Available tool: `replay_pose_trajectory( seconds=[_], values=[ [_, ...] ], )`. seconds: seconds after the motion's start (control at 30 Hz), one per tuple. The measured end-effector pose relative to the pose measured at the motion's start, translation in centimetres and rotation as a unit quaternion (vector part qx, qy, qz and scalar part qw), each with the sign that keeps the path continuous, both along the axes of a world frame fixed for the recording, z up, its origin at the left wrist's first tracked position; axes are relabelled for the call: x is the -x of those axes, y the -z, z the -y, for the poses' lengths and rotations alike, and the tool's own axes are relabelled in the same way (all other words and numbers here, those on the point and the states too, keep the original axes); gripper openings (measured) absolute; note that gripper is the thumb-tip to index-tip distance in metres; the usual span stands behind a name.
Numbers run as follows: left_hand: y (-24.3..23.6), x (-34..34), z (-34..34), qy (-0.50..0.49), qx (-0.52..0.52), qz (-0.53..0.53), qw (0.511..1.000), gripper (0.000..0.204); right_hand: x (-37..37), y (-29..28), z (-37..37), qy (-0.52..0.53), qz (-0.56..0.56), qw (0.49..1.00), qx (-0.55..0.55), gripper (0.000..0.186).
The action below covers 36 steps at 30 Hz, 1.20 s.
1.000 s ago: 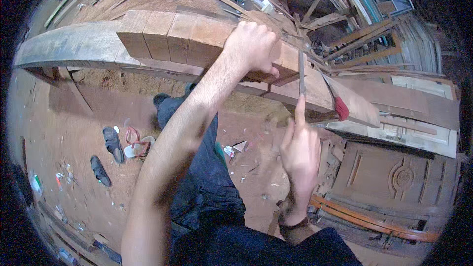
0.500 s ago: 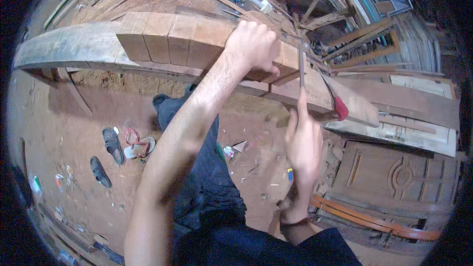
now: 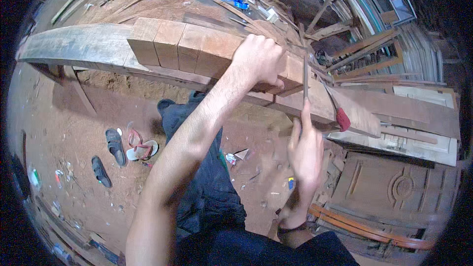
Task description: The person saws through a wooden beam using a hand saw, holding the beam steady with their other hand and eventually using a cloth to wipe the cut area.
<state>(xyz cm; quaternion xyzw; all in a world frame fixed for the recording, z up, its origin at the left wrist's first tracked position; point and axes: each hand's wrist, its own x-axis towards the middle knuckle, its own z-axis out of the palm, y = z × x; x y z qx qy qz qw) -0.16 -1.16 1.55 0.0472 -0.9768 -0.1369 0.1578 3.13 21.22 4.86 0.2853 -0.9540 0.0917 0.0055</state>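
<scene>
Wooden blocks (image 3: 217, 51), tool (image 3: 305, 79) at edge

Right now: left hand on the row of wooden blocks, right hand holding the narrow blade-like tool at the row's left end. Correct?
One error: the end. The head view shows the narrow blade-like tool at the row's right end. Left hand on the row of wooden blocks and right hand holding the tool both stand.

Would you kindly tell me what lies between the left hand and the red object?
In the head view: a wooden block, a thin strip, then the beam.
</scene>
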Motion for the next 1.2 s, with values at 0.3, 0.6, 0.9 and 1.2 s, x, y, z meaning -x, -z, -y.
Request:
replay_pose_trajectory(
  seconds=[0.3, 0.6, 0.9, 1.2],
  values=[
    [1.0, 0.6, -0.2, 0.014, 0.002, -0.038, 0.999, 0.081, 4.1, 0.8, 2.6, 0.023, -0.029, 0.999, -0.004, 0.067],
    [1.0, 0.6, 0.8, 0.0, 0.008, 0.015, 1.0, 0.085, -6.1, -1.2, -3.3, 0.059, 0.089, 0.993, -0.049, 0.064],
    [0.1, 0.0, -0.5, 0.015, -0.014, 0.028, 0.999, 0.086, -12.6, 10.4, -15.2, 0.133, 0.241, 0.95, 0.148, 0.06],
    [3.0, -3.0, -3.3, 0.028, 0.056, -0.142, 0.988, 0.064, -5.3, 11.1, -15.9, 0.124, -0.003, 0.922, 0.368, 0.04]
  ],
)
